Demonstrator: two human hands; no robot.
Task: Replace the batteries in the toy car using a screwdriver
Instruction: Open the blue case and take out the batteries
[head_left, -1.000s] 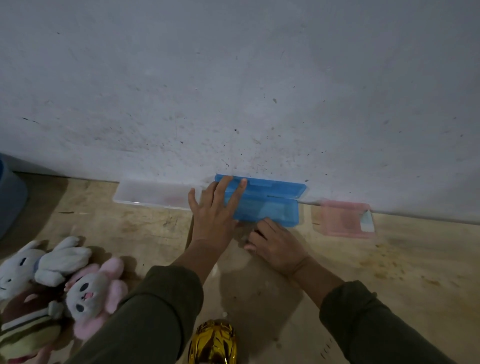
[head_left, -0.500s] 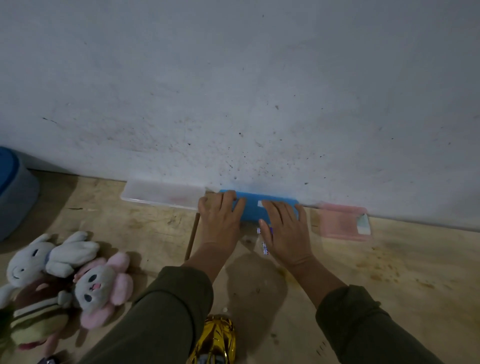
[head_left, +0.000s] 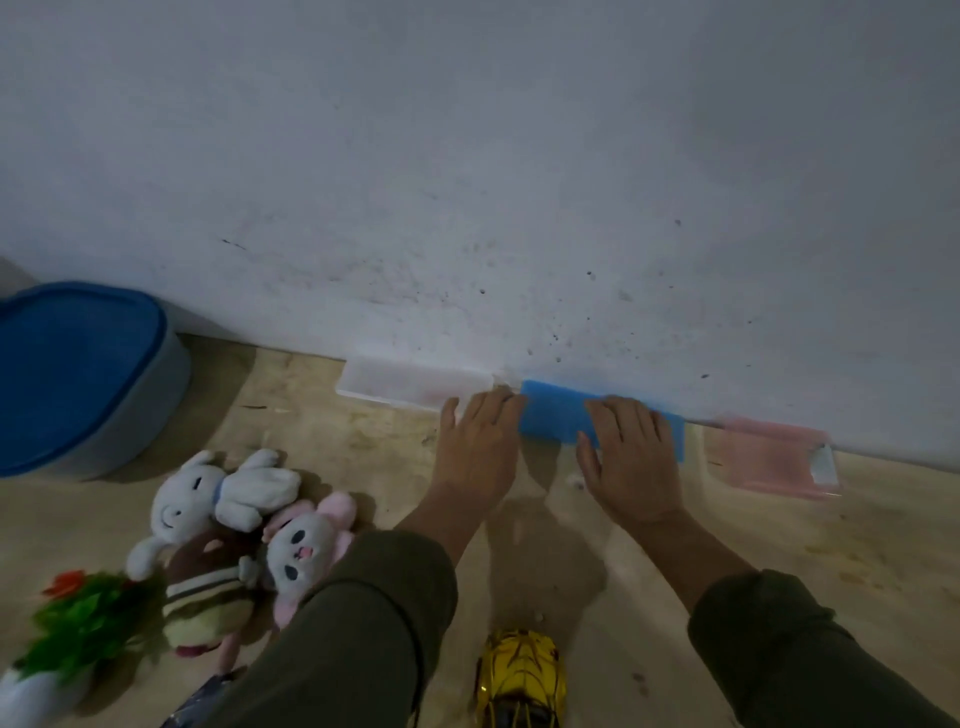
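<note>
Both hands lie flat, fingers spread, on a blue plastic case (head_left: 553, 422) that sits against the base of the white wall (head_left: 467, 182), right of the frame's centre. The left hand (head_left: 480, 447) covers the case's left end, with its fingertips also reaching the edge of a clear plastic case (head_left: 405, 387) lying just to the left along the wall. The right hand (head_left: 631, 457) presses palm-down over the blue case's right half. Neither hand pinches anything. Both arms wear olive-green sleeves (head_left: 363, 623).

To the right of the blue case, a pink plastic case (head_left: 769, 457) rests on the pale wooden worktop (head_left: 831, 545). The gold toy car (head_left: 522, 675) sits at the bottom centre of the frame, between the two forearms, well apart from the hands. No screwdriver can be made out.

At lower left lies a cluster of plush rabbits (head_left: 244, 519) beside an artificial plant (head_left: 83, 623). A blue-lidded container (head_left: 78, 374) stands at the left edge.
</note>
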